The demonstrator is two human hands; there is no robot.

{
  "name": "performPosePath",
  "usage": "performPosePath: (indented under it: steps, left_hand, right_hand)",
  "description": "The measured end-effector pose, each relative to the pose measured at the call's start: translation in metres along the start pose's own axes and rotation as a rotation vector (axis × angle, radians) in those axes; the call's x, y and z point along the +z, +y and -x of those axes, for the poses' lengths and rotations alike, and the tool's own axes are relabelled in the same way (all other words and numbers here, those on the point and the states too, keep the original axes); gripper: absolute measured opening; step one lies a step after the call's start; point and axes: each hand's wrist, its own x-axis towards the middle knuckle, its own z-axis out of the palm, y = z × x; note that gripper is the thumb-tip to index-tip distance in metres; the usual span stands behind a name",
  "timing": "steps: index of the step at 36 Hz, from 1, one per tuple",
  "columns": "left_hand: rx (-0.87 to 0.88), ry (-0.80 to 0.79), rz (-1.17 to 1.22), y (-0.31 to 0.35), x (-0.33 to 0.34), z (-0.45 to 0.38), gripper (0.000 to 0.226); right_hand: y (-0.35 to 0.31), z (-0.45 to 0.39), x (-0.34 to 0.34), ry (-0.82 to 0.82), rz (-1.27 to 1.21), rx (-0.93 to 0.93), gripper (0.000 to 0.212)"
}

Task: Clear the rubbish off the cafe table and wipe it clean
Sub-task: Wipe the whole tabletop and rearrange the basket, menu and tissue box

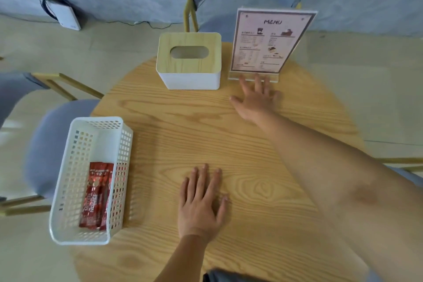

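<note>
Two hands lay on the round wooden desk (229, 135), both with straight, spread fingers and holding nothing. The left hand (201, 201) rested palm down near the front edge, fingers pointing away from the person. The right hand (256, 101) reached across to the far side, its fingertips (258, 80) touching the clear acrylic base of the menu stand (272, 41), which stood upright with the word MENU printed at its top.

Just left of the menu stand sat a white tissue box (190, 62) with a wood-grain lid and an oval slot; whether any tissue showed in the slot could not be told. At the desk's left edge a white perforated plastic basket (75, 181) sat partly overhanging, and inside it, toward its near end, lay red Nescafe coffee sachets (97, 197). No loose rubbish showed on the bare wood between the basket and the hands.

Grey-blue upholstered chairs (229, 16) with light wooden frames stood beyond and to the left of the desk. On the floor by the wall leaned a white device (66, 16) with a black cable.
</note>
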Motion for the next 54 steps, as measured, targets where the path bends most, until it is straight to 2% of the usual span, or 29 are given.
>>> performPosePath:
  steps: [21, 25, 32, 38, 42, 46, 50, 54]
  left_hand:
    - [0.002, 0.013, -0.011, 0.000, -0.001, -0.002, 0.068]
    - [0.001, 0.017, -0.006, 0.001, -0.002, -0.004, 0.068]
    - [0.003, 0.002, 0.017, -0.001, -0.005, -0.006, 0.067]
    - [0.026, -0.041, 0.021, 0.003, -0.009, -0.003, 0.066]
    - [0.037, -0.098, 0.069, -0.001, -0.018, -0.004, 0.067]
    - [0.105, -0.231, 0.171, -0.018, -0.028, 0.001, 0.070]
    - [0.069, -0.285, 0.272, -0.031, -0.029, 0.050, 0.060]
    - [0.021, -0.296, 0.365, -0.032, -0.016, 0.113, 0.053]
  right_hand:
    - [0.014, -0.013, -0.012, -0.053, 0.020, -0.064, 0.075]
    - [0.018, 0.006, 0.001, 0.026, -0.047, -0.077, 0.074]
    - [0.031, 0.094, 0.069, 0.023, 0.011, -0.060, 0.069]
    - [0.037, 0.185, 0.104, -0.086, 0.000, -0.011, 0.070]
    - [0.053, 0.249, 0.118, -0.178, -0.131, 0.007, 0.068]
    - [0.077, 0.316, 0.133, -0.120, -0.374, 0.193, 0.068]
    - [0.098, 0.391, 0.164, -0.001, -0.598, 0.466, 0.068]
    - [0.107, 0.441, 0.193, 0.039, -0.682, 0.531, 0.074]
